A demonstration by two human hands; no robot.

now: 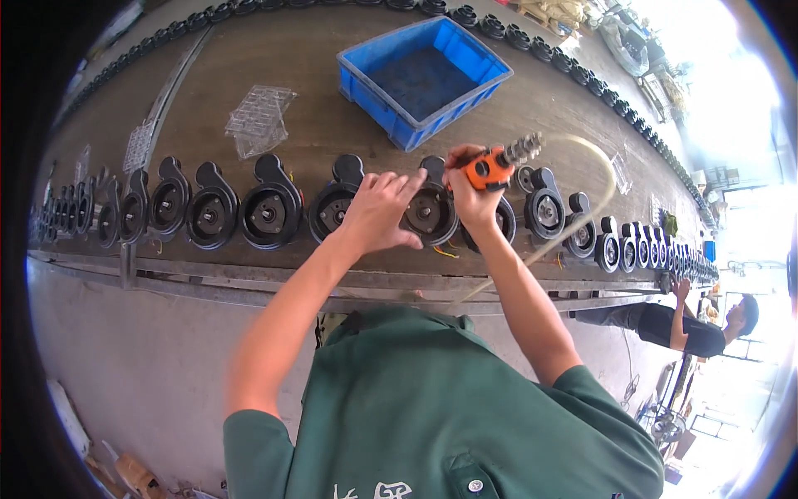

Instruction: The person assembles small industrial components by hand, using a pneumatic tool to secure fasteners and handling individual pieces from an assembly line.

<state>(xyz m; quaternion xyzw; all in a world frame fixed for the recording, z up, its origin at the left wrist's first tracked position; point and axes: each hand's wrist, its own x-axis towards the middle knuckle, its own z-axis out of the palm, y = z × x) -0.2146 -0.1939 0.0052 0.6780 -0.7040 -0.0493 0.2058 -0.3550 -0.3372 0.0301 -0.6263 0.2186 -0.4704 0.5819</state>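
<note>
Several left fingers (413,184) splayed by a round black housing (429,218), right fingers (460,155) curled around an orange tool (489,170)

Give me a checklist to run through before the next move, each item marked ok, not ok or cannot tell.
1. Tool in the right hand: ok, gripped.
2. Left hand at the housing: ok, beside its left edge; firm contact, cannot tell.
3. Tool's working tip on target: cannot tell, no tip clearly visible.
4. Hose clear of the row: not ok, it appears to cross in front of a housing on the right.
5. Bin clear of both hands: ok, beyond them.
</note>
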